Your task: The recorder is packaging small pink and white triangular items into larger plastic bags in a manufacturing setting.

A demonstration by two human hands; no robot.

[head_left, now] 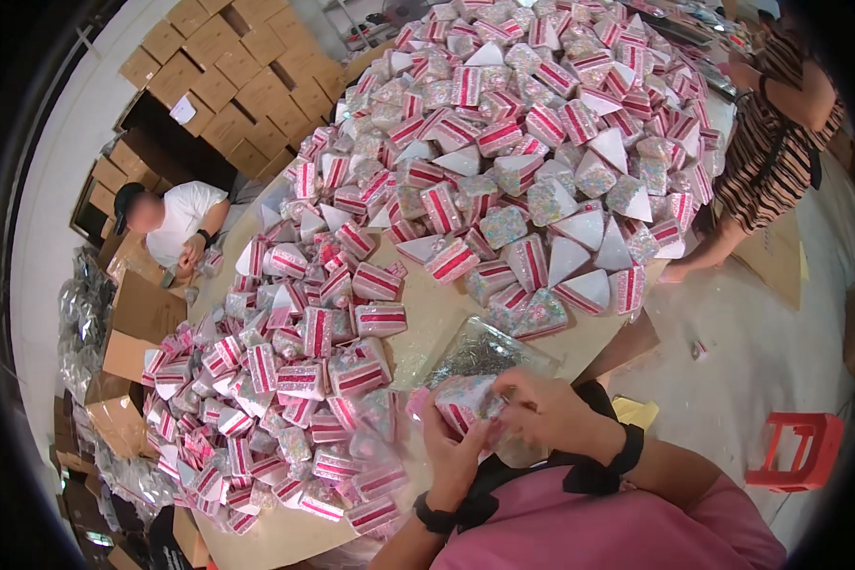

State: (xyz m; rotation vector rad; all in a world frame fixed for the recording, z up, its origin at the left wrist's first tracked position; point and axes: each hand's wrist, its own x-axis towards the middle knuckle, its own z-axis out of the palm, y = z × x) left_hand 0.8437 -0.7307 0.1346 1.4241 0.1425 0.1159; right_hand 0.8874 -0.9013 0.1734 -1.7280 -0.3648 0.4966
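Observation:
In front of my chest, my left hand (454,450) is closed round an ornamental cake slice (461,399) with pink and white sides and a speckled, glittery top. Clear plastic seems to cover part of it. My right hand (553,410) is at the slice's right end, its fingers bent and pressed against it; whatever is pinched there is too blurred to make out. Just beyond my hands lies a shallow clear tray (540,361) of small, thin metal pieces. Many similar slices form a loose pile (304,380) to the left of my hands.
A larger heap of slices (541,142) covers the table's far side. The table (427,323) shows between the piles. One person (185,223) sits at the left, another (779,123) stands at the right. Cardboard boxes (228,66) are stacked behind; a red stool (800,451) stands right.

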